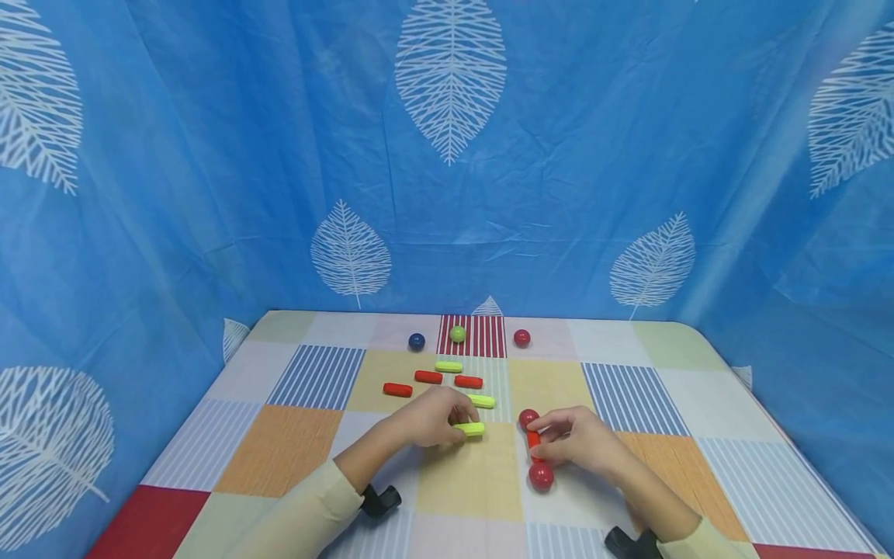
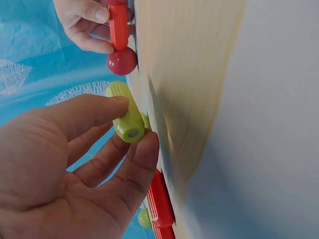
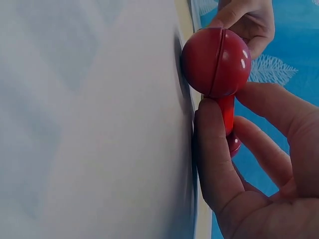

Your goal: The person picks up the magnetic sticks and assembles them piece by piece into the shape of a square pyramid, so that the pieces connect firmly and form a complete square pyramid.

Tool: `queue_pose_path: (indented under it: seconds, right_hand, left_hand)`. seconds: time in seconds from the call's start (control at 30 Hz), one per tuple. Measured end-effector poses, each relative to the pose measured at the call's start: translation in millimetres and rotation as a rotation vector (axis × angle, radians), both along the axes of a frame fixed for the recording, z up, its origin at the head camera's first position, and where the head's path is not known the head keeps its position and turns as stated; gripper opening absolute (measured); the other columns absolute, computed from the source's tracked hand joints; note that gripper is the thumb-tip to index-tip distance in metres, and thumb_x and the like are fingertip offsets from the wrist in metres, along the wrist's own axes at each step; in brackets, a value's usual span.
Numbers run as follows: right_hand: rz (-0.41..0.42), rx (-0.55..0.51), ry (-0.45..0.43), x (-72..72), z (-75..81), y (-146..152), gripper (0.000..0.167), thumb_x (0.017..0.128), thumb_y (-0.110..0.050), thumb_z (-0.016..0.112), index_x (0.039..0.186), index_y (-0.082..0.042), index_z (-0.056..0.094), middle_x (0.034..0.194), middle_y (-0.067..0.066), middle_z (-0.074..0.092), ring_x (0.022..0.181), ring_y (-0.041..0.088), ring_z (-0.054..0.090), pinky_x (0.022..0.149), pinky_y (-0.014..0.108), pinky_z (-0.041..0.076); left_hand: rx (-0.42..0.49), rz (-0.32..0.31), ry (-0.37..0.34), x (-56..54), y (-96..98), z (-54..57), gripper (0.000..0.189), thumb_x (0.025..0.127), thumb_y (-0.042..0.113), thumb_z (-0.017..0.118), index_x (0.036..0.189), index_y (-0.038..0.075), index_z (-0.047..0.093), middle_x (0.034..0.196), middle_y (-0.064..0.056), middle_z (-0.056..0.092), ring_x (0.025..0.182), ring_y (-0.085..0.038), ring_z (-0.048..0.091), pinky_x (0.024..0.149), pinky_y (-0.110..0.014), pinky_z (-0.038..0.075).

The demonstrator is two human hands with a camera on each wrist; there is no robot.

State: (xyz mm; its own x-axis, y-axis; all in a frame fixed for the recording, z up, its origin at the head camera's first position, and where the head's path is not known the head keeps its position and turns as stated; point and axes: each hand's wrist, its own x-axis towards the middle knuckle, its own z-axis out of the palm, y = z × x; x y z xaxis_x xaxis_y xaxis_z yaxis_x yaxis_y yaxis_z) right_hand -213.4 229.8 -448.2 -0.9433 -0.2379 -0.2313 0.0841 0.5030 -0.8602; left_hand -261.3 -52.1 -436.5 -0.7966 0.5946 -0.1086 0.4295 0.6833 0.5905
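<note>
Head view: left hand pinches lime rod, right hand red rod.

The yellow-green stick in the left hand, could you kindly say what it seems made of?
Yellow-green stick: probably moulded plastic with a satin finish, judging by its soft sheen and ribbed sides. Grey end disc: perhaps metal, from its flat grey look, though that stays open.
</note>
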Motion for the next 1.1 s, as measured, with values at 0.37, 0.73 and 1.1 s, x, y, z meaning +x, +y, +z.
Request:
queue_pose_path:
  seconds: [0.37, 0.73, 1.1]
  right_hand:
    - [-0.029, -0.057, -0.042, 1.9, -2.5, 0.0, 0.044, 0.078, -0.010, 0.088, 0.119, -0.001, 0.073, 0.093, 0.010, 0.072, 0.077, 0.021, 0.072, 0.072, 0.035, 0.063]
    - [-0.027, -0.136, -0.065, 1.3, -3.3, 1.5, 0.045, 0.079, -0.005, 0.086, 0.120, 0.006, 0.069, 0.089, 0.012, 0.073, 0.077, 0.025, 0.076, 0.072, 0.041, 0.064]
    - [-0.012, -0.147, -0.064, 0.3, -1.1, 1.0, 0.043, 0.079, -0.005, 0.086, 0.117, 0.007, 0.069, 0.089, 0.011, 0.073, 0.077, 0.025, 0.076, 0.073, 0.041, 0.064]
  left_hand:
    - [0.049, -0.032, 0.007, 2.0, 3.9, -0.4, 0.019, 0.085, 0.011, 0.082, 0.103, 0.019, 0.078, 0.082, 0.014, 0.066, 0.076, -0.005, 0.057, 0.074, -0.018, 0.051]
    - [0.102, -0.011, -0.035, -4.2, 13.1, -4.2, 0.022, 0.085, 0.013, 0.084, 0.105, 0.021, 0.080, 0.087, 0.015, 0.071, 0.078, -0.005, 0.061, 0.076, -0.018, 0.053]
    - [0.128, -0.033, -0.016, -15.7, 30.5, -3.1, 0.021, 0.085, 0.010, 0.082, 0.104, 0.018, 0.081, 0.089, 0.012, 0.073, 0.079, -0.004, 0.060, 0.077, -0.018, 0.053]
